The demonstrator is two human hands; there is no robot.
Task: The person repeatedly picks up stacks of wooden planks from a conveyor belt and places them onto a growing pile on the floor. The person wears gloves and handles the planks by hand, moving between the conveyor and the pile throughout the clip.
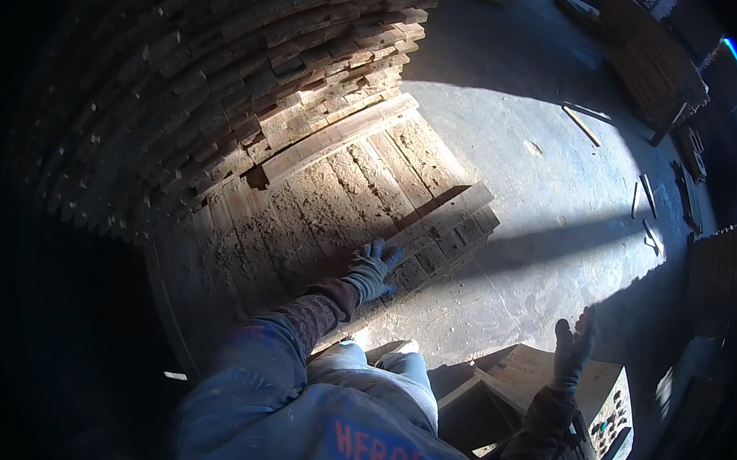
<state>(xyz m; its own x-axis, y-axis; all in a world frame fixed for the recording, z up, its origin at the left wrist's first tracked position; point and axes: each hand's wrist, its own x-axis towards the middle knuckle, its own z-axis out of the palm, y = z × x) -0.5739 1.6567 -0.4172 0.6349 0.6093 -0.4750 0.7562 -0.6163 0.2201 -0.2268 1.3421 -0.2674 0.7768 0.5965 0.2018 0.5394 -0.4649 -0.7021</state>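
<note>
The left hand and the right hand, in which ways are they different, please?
The left hand is at the near end of a wooden board, while the right hand is away from it, empty. The left hand looks brighter; the right hand looks darker, in shadow. Both hands are gloved and open.

Sunlight falls across the grey floor (517, 146), where a stick (581, 126) lies left of a wood pile (652, 70), other sticks (648, 196) lie near a board stack (718, 272), and a spotted box (619, 390) stands lower right.
</note>
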